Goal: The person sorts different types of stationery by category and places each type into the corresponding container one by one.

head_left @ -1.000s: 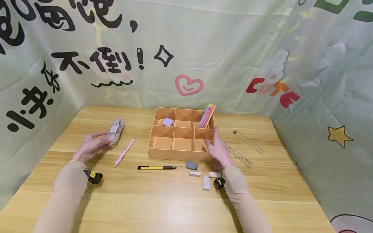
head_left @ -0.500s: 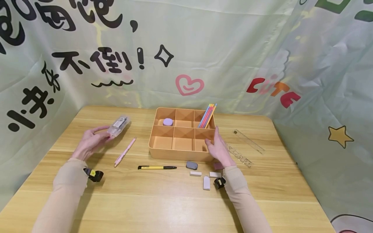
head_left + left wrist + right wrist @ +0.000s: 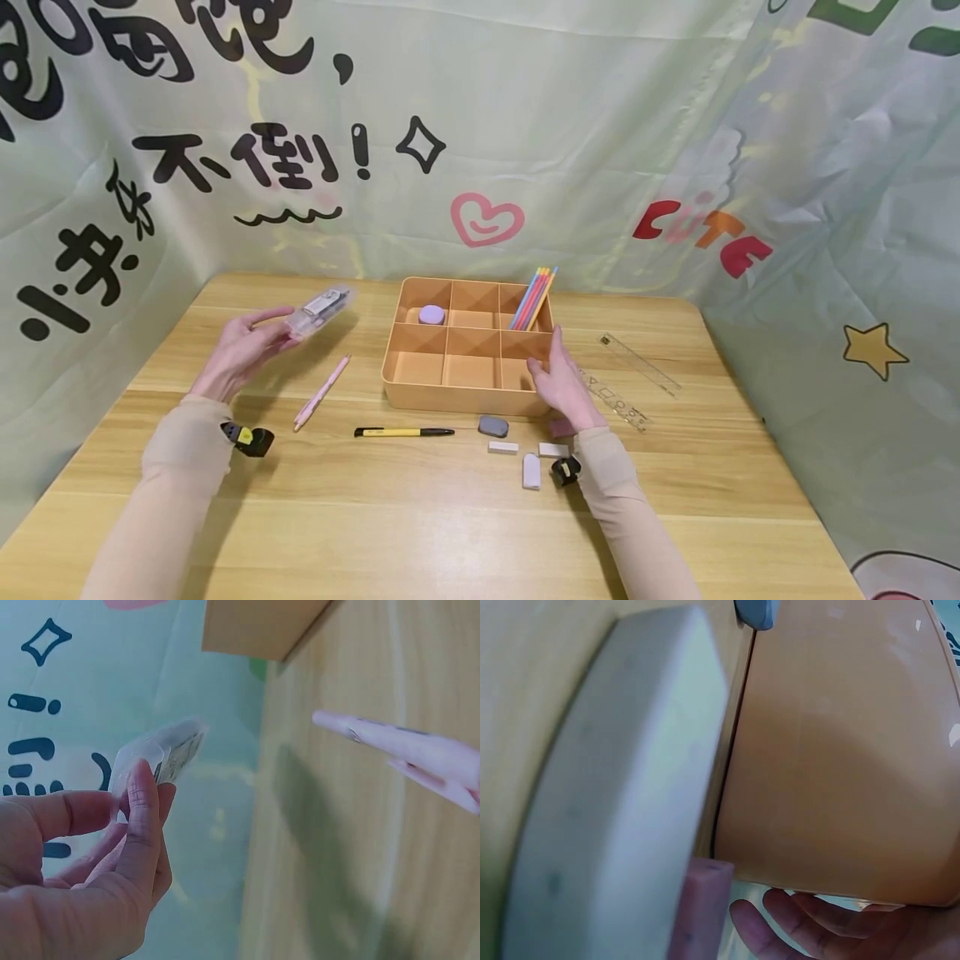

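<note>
My left hand (image 3: 247, 346) pinches one end of a clear plastic case (image 3: 321, 310) with a whitish label, between thumb and fingers. In the left wrist view the case (image 3: 161, 754) is held up off the table, and its contents are unclear. An orange-tan six-compartment organizer (image 3: 465, 398) stands at the table's back. At its right wall, my right hand (image 3: 564, 383) has its thumb over the front right compartment and its fingers along the outside. A pink pen (image 3: 322, 392) lies near my left hand. Close to my right wrist are a white eraser (image 3: 622, 780) and a pink eraser (image 3: 703, 907).
A lilac round item (image 3: 431, 315) and several coloured sticks (image 3: 534, 298) occupy back compartments. In front lie a yellow-black pen (image 3: 403, 432), a grey eraser (image 3: 492, 426) and more white erasers (image 3: 531, 472). Clear rulers (image 3: 640, 365) lie right. A printed curtain (image 3: 585, 150) hangs behind.
My left hand has lifted the plastic case and carried it right and toward the back, and the case has turned to point more toward the organizer. My right hand stays in place.
</note>
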`<state>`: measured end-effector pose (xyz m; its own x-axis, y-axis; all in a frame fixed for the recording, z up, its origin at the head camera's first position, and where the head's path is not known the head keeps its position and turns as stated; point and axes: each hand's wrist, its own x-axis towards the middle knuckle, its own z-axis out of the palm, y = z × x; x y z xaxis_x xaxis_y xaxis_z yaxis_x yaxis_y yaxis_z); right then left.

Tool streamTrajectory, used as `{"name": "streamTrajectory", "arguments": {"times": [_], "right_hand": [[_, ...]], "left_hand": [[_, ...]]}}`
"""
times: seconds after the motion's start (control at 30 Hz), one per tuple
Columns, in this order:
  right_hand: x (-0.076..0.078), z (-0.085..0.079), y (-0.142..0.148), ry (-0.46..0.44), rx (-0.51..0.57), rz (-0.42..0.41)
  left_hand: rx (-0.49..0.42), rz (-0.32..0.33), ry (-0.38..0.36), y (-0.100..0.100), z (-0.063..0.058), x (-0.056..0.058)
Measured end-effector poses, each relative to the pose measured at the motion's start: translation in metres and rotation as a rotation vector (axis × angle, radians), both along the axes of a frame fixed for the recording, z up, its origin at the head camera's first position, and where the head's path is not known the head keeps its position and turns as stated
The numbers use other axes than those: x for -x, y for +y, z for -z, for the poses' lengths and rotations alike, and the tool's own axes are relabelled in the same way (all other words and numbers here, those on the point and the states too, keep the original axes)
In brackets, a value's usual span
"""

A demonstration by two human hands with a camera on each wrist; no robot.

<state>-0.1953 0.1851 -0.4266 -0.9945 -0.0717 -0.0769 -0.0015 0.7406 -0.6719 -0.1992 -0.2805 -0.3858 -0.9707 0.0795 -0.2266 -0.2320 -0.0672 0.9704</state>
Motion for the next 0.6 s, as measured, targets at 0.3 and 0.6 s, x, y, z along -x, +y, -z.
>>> {"name": "streamTrajectory", "arguments": {"times": [0.3,0.6], "right_hand": [[-0.001,-0.001,0.001,-0.014,-0.011,-0.024],[-0.001,-0.002,0.001,-0.019,-0.024,-0.02]], "left_hand": [[0.045,0.019,0.055,0.016,-0.013,0.011],[0.141,0.061,0.095,0.035,-0.03,0.02]]}}
